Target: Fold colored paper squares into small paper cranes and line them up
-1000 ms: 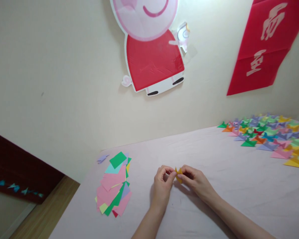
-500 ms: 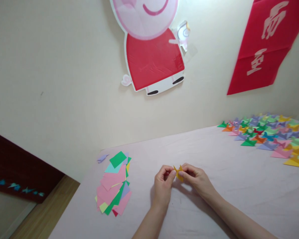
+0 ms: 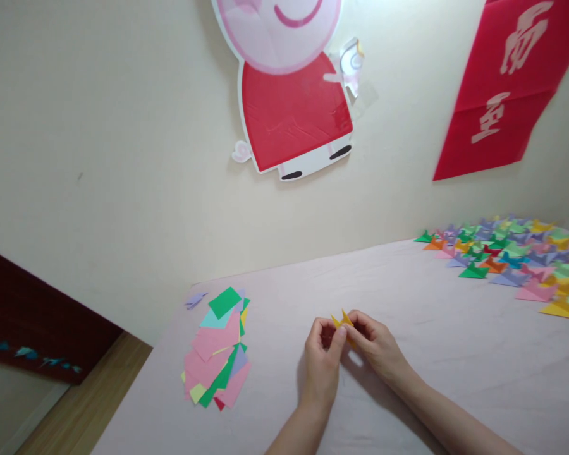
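Between my two hands is a small yellow origami piece (image 3: 342,320) with two pointed tips sticking up. My left hand (image 3: 323,351) is closed on it from the left, thumb pressed to its front. From the other side my right hand (image 3: 375,341) pinches it between thumb and fingers. The thumbs and fingers hide much of the folded paper, and the two thumbs nearly meet in front of it. Both hands are just above the pale pink cloth (image 3: 284,392) of the table.
A loose pile of coloured paper sheets (image 3: 215,357) lies to the left, with a small purple folded paper (image 3: 196,300) behind it. Rows of folded paper figures (image 3: 507,265) cover the far right. The wall behind carries a pig cutout (image 3: 294,120) and a red banner (image 3: 507,95).
My left hand has shifted right, closer to my right hand, and its thumb now covers more of the yellow origami piece. My right hand has stayed nearly in place.
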